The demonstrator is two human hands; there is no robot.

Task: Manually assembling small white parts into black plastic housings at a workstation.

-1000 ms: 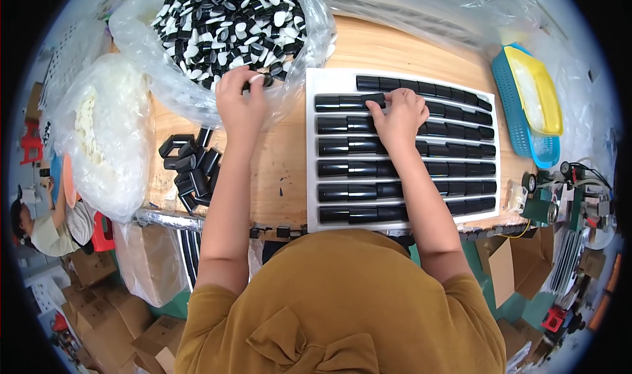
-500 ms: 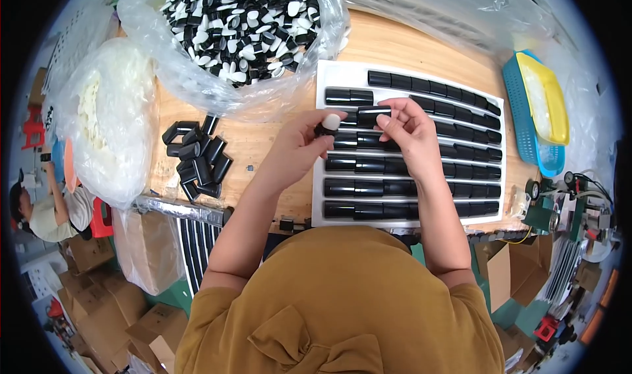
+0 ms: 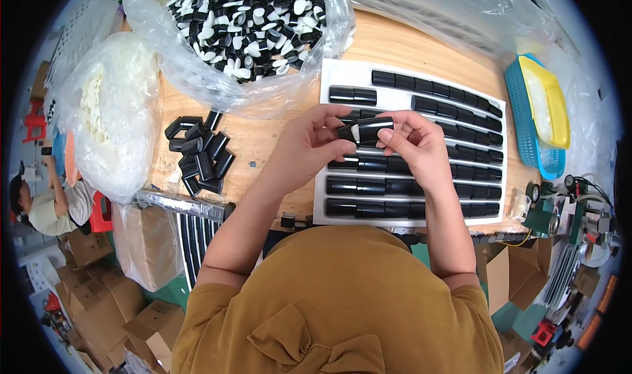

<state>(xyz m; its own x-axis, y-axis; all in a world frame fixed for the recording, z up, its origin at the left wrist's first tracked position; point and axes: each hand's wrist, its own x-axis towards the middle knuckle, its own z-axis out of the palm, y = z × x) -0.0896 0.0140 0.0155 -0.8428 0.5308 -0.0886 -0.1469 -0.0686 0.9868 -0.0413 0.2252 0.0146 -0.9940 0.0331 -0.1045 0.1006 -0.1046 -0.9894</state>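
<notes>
Over the white tray [image 3: 394, 100], my two hands meet. Pinched in my left hand [image 3: 299, 147] is a small black piece with a white pad [image 3: 347, 133], its white end facing right. My right hand [image 3: 424, 147] grips a glossy black cap [image 3: 376, 130] between thumb and fingers. Cap and padded piece are end to end at the white pad; how far one sits inside the other cannot be made out. Rows of glossy black pieces [image 3: 375, 208] lie in the tray, partly hidden by my hands. Loose black caps [image 3: 205, 155] are heaped left of my left hand.
A clear bag of black-and-white padded pieces [image 3: 250, 28] stands at the back. Left of it is a bag with cream-coloured pieces [image 3: 95, 110]. A blue basket [image 3: 526, 130] with a yellow tray [image 3: 559, 120] is at right, near gauges [image 3: 533, 191]. Another person [image 3: 49, 209] is far left.
My hands have come together: the left-hand piece turned its white end rightward and met the black cap. The cap has moved slightly down and tilted. The view has shifted a little.
</notes>
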